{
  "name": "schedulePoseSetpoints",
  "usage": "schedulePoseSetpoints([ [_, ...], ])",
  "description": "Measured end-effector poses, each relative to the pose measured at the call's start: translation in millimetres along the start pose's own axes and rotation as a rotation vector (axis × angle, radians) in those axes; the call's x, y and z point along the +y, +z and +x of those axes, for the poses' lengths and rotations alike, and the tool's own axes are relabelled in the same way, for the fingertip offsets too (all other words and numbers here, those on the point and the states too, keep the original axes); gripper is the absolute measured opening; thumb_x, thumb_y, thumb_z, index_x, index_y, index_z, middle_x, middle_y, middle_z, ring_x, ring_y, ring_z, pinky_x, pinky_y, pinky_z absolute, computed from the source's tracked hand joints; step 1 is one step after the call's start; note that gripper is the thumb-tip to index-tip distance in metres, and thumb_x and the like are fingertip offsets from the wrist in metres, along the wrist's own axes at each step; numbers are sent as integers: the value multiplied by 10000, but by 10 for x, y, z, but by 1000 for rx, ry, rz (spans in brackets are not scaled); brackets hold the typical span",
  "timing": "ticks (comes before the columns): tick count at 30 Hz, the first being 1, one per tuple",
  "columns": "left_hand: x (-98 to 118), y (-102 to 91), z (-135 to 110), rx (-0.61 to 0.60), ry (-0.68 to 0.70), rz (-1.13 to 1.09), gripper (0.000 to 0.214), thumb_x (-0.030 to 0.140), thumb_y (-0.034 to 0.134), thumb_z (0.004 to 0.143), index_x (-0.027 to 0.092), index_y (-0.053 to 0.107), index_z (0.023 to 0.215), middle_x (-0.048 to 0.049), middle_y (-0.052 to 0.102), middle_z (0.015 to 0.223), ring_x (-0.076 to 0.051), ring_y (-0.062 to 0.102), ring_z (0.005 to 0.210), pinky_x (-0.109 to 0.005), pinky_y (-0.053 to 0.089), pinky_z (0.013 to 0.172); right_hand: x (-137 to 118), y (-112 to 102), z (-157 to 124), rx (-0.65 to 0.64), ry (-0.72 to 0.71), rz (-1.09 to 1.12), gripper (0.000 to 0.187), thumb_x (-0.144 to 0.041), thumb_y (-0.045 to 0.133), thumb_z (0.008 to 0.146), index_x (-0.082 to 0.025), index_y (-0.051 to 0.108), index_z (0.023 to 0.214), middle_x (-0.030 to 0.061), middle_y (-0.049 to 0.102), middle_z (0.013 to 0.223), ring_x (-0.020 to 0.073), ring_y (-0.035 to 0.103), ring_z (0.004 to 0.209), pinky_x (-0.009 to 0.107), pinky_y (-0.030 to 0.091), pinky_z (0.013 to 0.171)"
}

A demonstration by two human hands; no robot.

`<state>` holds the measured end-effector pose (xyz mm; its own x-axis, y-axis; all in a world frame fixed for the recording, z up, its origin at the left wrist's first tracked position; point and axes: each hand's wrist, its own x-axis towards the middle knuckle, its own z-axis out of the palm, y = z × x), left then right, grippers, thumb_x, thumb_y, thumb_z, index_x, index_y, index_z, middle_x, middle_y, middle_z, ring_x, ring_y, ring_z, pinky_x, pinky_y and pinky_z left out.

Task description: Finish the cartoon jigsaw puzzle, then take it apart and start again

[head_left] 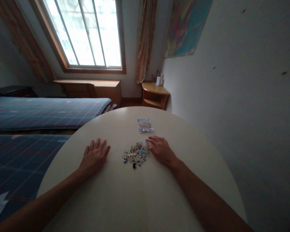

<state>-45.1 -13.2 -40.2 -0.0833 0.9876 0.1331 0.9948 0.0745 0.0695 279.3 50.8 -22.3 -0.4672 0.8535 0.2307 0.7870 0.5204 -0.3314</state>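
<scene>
A loose heap of small jigsaw puzzle pieces [136, 154] lies on the round white table [125, 199], some face up in mixed colours and some showing pale backs. To its left, my left hand [94, 155] rests flat on the tabletop with fingers spread, apart from the pieces. My right hand [161, 149] is at the right edge of the heap, fingers stretched out and slightly bent, holding nothing that I can see. Whether its fingertips touch a piece is unclear. Behind the heap lies a small printed picture card [145, 125].
Left of the table is a bed with a blue plaid cover [48, 111]. A wooden desk [106, 83] stands under the window, and a corner shelf [154, 88] holds small items. The white wall [232, 106] runs close along the right side.
</scene>
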Motion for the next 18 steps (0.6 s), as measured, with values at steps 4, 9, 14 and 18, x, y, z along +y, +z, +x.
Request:
schedulePoseSetpoints([
  [4,481,92,10,-14,93,-44,624,490,241,1020,106,359,1499,-184,257,1598,-315,174,1496,-487,202,1180,6,-34,1,-57,-33,48,361,-304,408,983,-303,639,1260,54,549,1427,230,432,1361,567,190,1153],
  [9,1140,62,195,-48,185,-249,667,538,213,1022,92,346,1499,-175,245,1602,-292,159,1499,-468,186,1199,75,-75,-10,-89,-89,98,342,-344,565,912,-299,656,1239,84,564,1410,284,442,1357,647,180,1133],
  [14,1205,48,303,-49,276,-473,548,444,284,1021,114,432,1433,-147,370,1556,-266,288,1464,-469,242,1193,108,-77,-31,-71,-109,125,292,-343,615,895,-297,686,1175,81,600,1366,290,474,1336,652,214,1127],
  [18,1062,8,281,-4,405,-649,436,360,448,950,151,520,1326,-138,545,1414,-252,475,1336,-444,363,1139,79,-97,-37,-60,-96,150,208,-313,636,886,-277,702,1079,75,627,1326,284,498,1315,643,229,1125],
])
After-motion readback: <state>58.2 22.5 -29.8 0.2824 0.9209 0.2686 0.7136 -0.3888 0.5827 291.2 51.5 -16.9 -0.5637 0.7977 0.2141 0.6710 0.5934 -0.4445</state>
